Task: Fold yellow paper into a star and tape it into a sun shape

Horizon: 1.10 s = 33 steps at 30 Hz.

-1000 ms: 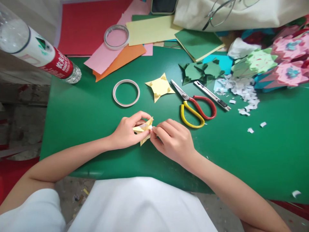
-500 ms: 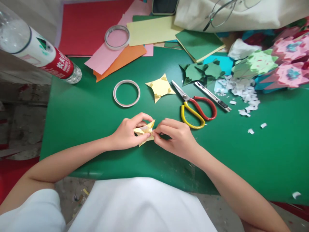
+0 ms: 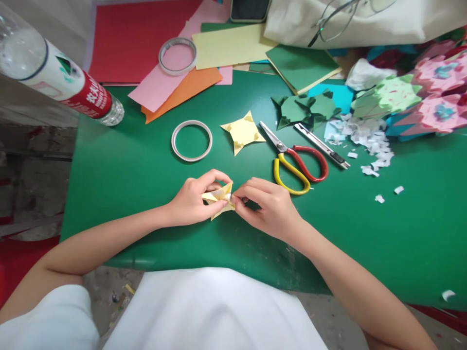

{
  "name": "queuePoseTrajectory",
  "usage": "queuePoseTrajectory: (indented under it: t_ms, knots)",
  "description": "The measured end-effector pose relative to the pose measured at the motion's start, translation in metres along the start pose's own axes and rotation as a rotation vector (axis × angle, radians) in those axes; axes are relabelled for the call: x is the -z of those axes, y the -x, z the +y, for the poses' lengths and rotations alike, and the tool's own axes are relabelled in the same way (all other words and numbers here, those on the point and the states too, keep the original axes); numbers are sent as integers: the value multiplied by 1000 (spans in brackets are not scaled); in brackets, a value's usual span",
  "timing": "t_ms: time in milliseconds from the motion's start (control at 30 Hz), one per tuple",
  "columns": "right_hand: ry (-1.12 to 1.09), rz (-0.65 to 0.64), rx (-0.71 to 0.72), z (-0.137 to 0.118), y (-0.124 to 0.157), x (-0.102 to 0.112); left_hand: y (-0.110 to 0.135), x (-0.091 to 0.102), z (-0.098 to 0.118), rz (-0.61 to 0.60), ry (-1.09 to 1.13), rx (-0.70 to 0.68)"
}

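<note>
Near the tabletop's [image 3: 120,194] front edge, the left hand [image 3: 191,200] pinches a folded yellow paper piece [image 3: 219,198] steady while the right hand's [image 3: 270,206] fingertips clamp its corner. Beyond lie scissors [image 3: 297,163], a tape ring [image 3: 191,140] and a finished yellow star [image 3: 242,131], within reach.

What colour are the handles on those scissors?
The scissors have one red handle and one yellow, clearest in the head view.

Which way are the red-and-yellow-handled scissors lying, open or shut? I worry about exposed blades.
Shut: the red-and-yellow-handled scissors lie flat on the green table, blades together in one point.
</note>
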State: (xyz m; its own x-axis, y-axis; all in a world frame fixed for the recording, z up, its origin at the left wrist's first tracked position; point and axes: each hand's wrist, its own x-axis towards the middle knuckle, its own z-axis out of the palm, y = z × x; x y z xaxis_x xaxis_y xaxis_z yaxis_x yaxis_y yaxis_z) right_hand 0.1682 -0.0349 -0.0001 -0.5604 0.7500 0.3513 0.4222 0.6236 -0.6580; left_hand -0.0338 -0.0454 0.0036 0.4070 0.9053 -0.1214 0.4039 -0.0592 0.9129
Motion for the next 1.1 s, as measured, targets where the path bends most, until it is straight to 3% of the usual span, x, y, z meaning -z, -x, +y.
queuePoseTrajectory:
  t_ms: [300, 1100]
  knots:
    - [287, -14, 66, -8, 3, -1, -2, -1, 0, 1, -14, 5]
    - [416, 4, 58, -13, 4, -8, -1, -1, 0, -2, -48, 1]
